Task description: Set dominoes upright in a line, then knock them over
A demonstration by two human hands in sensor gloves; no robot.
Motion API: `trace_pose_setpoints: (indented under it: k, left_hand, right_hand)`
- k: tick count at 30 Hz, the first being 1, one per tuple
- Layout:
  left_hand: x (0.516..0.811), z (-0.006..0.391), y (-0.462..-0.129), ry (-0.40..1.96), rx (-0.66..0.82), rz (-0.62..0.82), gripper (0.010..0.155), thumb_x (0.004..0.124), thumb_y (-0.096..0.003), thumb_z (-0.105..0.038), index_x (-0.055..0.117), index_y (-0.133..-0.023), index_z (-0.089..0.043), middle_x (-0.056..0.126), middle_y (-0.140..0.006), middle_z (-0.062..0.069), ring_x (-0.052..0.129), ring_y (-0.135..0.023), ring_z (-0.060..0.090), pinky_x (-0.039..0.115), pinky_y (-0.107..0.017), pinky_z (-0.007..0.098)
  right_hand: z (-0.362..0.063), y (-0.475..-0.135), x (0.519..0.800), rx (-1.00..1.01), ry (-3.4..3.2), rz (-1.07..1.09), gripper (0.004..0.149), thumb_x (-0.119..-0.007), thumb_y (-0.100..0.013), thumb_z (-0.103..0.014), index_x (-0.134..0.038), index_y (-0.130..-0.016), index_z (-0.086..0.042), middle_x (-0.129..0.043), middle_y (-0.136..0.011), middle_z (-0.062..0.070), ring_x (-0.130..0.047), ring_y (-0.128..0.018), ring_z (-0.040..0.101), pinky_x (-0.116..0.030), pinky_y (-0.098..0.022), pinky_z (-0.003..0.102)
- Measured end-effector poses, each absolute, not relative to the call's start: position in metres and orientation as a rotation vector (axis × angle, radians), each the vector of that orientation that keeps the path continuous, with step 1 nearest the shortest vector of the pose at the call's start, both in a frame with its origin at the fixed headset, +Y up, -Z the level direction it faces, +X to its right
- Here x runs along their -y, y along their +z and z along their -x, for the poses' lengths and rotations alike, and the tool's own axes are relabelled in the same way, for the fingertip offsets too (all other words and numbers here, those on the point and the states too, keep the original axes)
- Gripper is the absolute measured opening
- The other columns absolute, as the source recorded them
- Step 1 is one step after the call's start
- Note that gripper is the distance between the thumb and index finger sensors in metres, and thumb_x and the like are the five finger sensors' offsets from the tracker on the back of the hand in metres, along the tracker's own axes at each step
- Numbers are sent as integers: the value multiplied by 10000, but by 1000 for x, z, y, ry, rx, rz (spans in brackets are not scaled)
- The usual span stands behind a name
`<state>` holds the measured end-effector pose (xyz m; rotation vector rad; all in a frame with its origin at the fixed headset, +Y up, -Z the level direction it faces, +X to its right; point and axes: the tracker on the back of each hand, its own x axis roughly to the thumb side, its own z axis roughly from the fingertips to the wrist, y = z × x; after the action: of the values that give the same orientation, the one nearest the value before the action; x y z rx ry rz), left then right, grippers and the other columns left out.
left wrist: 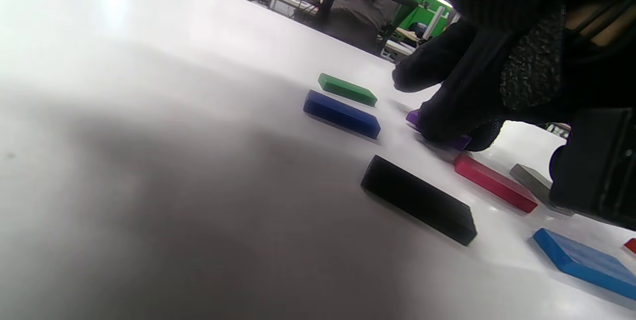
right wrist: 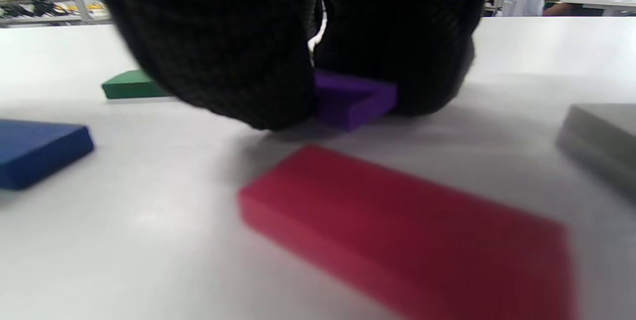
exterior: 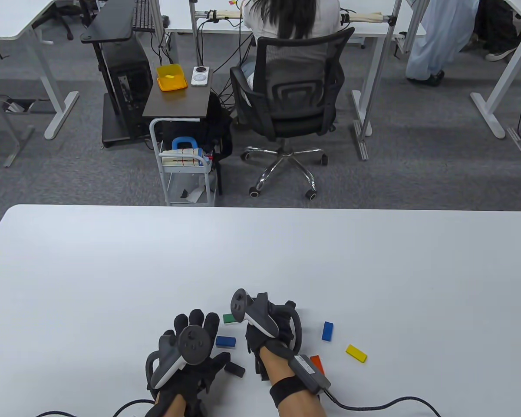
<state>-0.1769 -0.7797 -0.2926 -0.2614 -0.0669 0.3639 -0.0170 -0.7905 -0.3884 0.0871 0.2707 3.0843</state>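
Observation:
All the dominoes lie flat on the white table (exterior: 113,269). My right hand (exterior: 274,316) reaches down by the green domino (exterior: 229,318); its fingertips (right wrist: 238,76) pinch a purple domino (right wrist: 355,97) from both sides, and the piece rests on the table. In the left wrist view those fingers (left wrist: 447,116) cover most of the purple domino (left wrist: 413,117). A red domino (right wrist: 407,230) and a grey one (right wrist: 601,141) lie close behind it. My left hand (exterior: 193,323) rests flat with fingers spread beside the dark blue domino (exterior: 225,341), holding nothing. A black domino (exterior: 234,369) lies by its thumb.
To the right lie a blue domino (exterior: 327,331), a yellow one (exterior: 356,353) and an orange one (exterior: 317,364) partly under my right wrist. Glove cables trail along the table's near edge. Beyond the far edge are a trolley (exterior: 186,173) and a seated person on an office chair (exterior: 286,100).

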Motion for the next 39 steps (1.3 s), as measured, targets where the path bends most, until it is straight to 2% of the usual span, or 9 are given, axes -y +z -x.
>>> trace_pose_setpoints:
  k: [3, 6, 11, 14, 17, 20, 24, 27, 39]
  left_hand:
    - [777, 176, -292, 365, 73, 252, 858, 713, -396, -614, 176, -1035, -417, 111, -1209, 46, 112, -1090, 446, 256, -801, 677]
    - [778, 176, -292, 370, 74, 254, 858, 710, -398, -613, 169, -1034, -418, 99, -1206, 47, 113, -1090, 446, 264, -804, 675]
    - [778, 176, -292, 373, 70, 254, 863, 710, -397, -614, 167, -1035, -409, 99, -1206, 48, 114, -1089, 447, 269, -803, 675]
    - [778, 175, -292, 359, 67, 258, 863, 710, -397, -614, 167, -1035, -408, 101, -1206, 48, 116, -1089, 447, 270, -804, 674]
    - [781, 174, -293, 351, 68, 270, 862, 710, -397, -614, 167, -1035, -408, 100, -1206, 48, 117, -1089, 446, 272, -804, 673]
    - [781, 174, -293, 347, 68, 270, 862, 709, -398, -614, 166, -1035, -408, 101, -1206, 48, 116, -1089, 447, 272, -805, 672]
    - [781, 173, -293, 338, 71, 267, 862, 710, -398, -613, 166, -1035, -407, 103, -1206, 48, 116, -1089, 447, 271, -805, 673]
    - [781, 173, -294, 338, 74, 269, 863, 711, -397, -613, 167, -1035, -408, 104, -1207, 48, 115, -1090, 446, 272, -804, 673]
    - [781, 170, -293, 322, 80, 266, 861, 710, -396, -614, 170, -1035, -408, 105, -1207, 46, 112, -1089, 445, 269, -805, 673]
  right_hand:
    - [1, -385, 778, -190, 3010, -105, 613, -952, -359, -360, -766, -936, -274, -894, -790, 105, -1011, -577, 294, -608, -693, 648]
    - [-13, -380, 766, -100, 2889, -127, 520, -955, -356, -357, -868, -856, -244, -883, -790, 106, -1021, -568, 292, -640, -689, 621]
    - [-33, -368, 751, 64, 2751, -206, 532, -979, -333, -343, -864, -835, -213, -866, -810, 97, -1048, -576, 265, -662, -701, 563]
    - [-43, -360, 748, 127, 2608, -268, 505, -981, -332, -333, -849, -810, -238, -848, -832, 79, -1048, -617, 253, -654, -724, 517]
    - [-45, -358, 753, 94, 2520, -293, 456, -994, -335, -288, -871, -770, -227, -848, -835, 78, -1050, -638, 285, -661, -713, 532]
    - [-40, -356, 753, 111, 2612, -312, 473, -995, -341, -242, -866, -796, -249, -847, -857, 55, -1035, -683, 307, -657, -716, 546]
    - [-37, -358, 756, 57, 2601, -324, 588, -999, -341, -202, -814, -897, -246, -873, -862, 45, -1040, -672, 295, -659, -707, 569]
    - [-35, -360, 762, 26, 2637, -323, 640, -1001, -339, -197, -769, -933, -253, -879, -862, 27, -1046, -660, 274, -655, -708, 576]
    - [-41, -366, 781, -37, 2654, -267, 657, -996, -344, -201, -744, -948, -256, -877, -869, 12, -1032, -700, 263, -619, -726, 578]
